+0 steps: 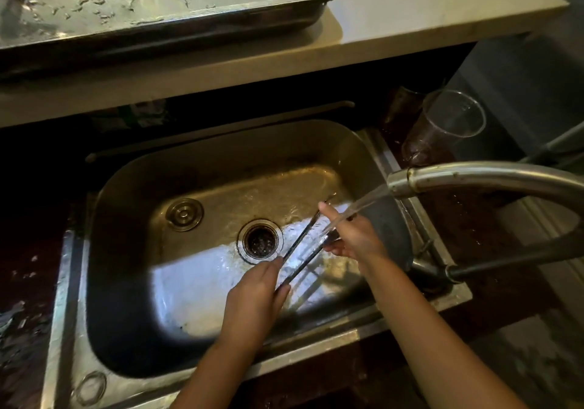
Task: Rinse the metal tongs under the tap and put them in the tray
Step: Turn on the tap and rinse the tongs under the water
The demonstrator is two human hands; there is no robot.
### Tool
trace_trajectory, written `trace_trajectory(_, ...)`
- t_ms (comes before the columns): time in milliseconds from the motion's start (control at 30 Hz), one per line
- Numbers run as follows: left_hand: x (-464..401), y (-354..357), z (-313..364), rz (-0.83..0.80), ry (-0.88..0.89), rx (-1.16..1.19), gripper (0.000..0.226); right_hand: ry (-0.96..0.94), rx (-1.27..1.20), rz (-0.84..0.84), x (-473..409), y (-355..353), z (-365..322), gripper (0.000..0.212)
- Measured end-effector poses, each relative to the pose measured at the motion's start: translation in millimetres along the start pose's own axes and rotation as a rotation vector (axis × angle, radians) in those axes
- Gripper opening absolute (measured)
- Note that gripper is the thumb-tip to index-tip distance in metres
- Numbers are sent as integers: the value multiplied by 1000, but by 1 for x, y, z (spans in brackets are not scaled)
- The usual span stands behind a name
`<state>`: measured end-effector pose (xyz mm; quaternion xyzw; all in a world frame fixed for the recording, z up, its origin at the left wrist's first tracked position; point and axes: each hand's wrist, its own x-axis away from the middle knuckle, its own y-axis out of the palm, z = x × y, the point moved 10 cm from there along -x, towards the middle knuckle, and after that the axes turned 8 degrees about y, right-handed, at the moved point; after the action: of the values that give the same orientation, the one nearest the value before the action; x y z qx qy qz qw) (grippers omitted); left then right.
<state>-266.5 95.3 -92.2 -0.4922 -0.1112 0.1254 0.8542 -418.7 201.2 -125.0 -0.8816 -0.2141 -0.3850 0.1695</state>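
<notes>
Your left hand (252, 301) pinches the near end of the metal tongs (305, 244) over the sink (126, 282), just beside the drain (260, 241). Your right hand (354, 235) is closed around the far arms under the tap (474, 178) stream. They look light, stiff and slick when wet, so grip near the hinge. The tray (284, 20) waits on the table beyond the sink.

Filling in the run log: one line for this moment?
phase: rinsing | tongs under tap stream, over sink | left hand and right hand both holding | tray wet, tongs not in it
</notes>
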Motion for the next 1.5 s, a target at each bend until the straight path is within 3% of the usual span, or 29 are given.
trace_trajectory(133, 1, -4, 6, 59, 52, -36, 44, -26, 4, 60, -1, -8, -6, 21)
trace_trajectory(267, -3, 19, -14, -130, -190, 475, 25, -109, -10, -37, 6, -1, -14, 8)
trace_trajectory(333, -1, 34, -11, -288, -300, 785, 7, -140, -21, -87, 9, 1, -16, 16)
trace_trajectory(433, 2, 40, -9, -408, -357, 986, 29, -143, -115, -126, 13, 1, -13, 14)
trace_trajectory(533, 4, 41, -12, -405, -407, 1065, 26, -191, 3, -153, 14, 3, -10, 36)
trace_trajectory(633, 7, 46, -11, -383, -434, 1085, 24, -227, 247, 14, 10, -4, -10, 62)
trace_trajectory(667, 7, 46, -10, -362, -442, 1102, 24, -247, 244, 57, 6, -7, -11, 62)
trace_trajectory(767, 4, 46, -12, -296, -441, 1077, 20, -366, 115, 140, 7, -13, -31, 13)
trace_trajectory(867, 2, 44, -15, -254, -436, 1060, 16, -335, 130, 234, 2, -24, -37, 24)
trace_trajectory(933, 2, 43, -16, -233, -445, 1056, 17, -272, 104, 189, -4, -23, -34, 32)
trace_trajectory(1000, 2, 40, -20, -195, -458, 1036, 19, -219, 179, 30, -3, -6, -27, 60)
trace_trajectory(1067, 1, 37, -21, -166, -449, 1015, 20, -198, 465, -9, 2, 8, -18, 93)
trace_trajectory(1100, 1, 36, -20, -166, -432, 1003, 20, -238, 548, 47, 2, 7, -20, 92)
trace_trajectory(1200, 1, 37, -14, -164, -398, 1018, 20, -395, 377, 202, 6, -9, -41, 23)
trace_trajectory(1300, -2, 42, -9, -192, -391, 1044, 19, -433, 193, 238, 3, -22, -48, 39)
trace_trajectory(1433, -18, 39, -6, -242, -335, 1026, 16, -345, 60, 44, 0, -12, -43, 26)
trace_trajectory(1500, -28, 37, -1, -299, -289, 1010, 14, -375, 7, 45, 3, -18, -44, 21)
